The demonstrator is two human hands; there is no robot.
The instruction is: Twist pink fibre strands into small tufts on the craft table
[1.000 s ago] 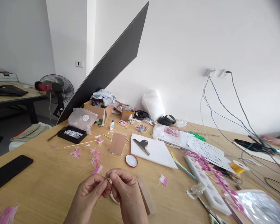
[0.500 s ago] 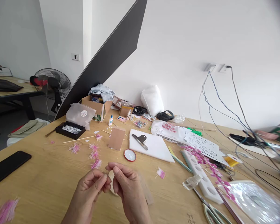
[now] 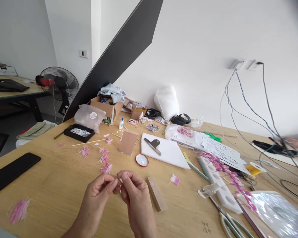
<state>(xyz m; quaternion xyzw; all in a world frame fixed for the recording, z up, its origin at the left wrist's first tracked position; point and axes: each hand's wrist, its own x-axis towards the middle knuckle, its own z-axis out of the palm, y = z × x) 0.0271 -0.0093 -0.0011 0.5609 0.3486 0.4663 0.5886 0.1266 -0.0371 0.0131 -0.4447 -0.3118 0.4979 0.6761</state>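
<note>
My left hand [image 3: 103, 191] and my right hand [image 3: 135, 191] meet fingertip to fingertip above the near part of the wooden table. Both are pinched closed; whatever lies between the fingers is too small to make out. A wooden block [image 3: 156, 194] lies just right of my right hand. Beyond my fingers are several pink-and-white thread tufts [image 3: 103, 159] and a red-rimmed lid [image 3: 142, 160] with white stuff in it. One pink tuft [image 3: 174, 179] rests to the right, and a larger pink bundle [image 3: 19, 211] at the near left.
Scissors [image 3: 232, 219], a white holed rack [image 3: 220, 185] and a string of pink petals [image 3: 228, 173] lie at right. A bulldog clip [image 3: 153, 146] rests on a white foam sheet [image 3: 172, 153]. Further back stand a glue bottle [image 3: 121, 123] and a black tray [image 3: 78, 133]. A phone [image 3: 13, 172] lies left.
The camera view has shifted, so the table things appear slightly displaced. My hands have drawn closer together at the fingertips, and the wooden block beside my right hand shows more fully.
</note>
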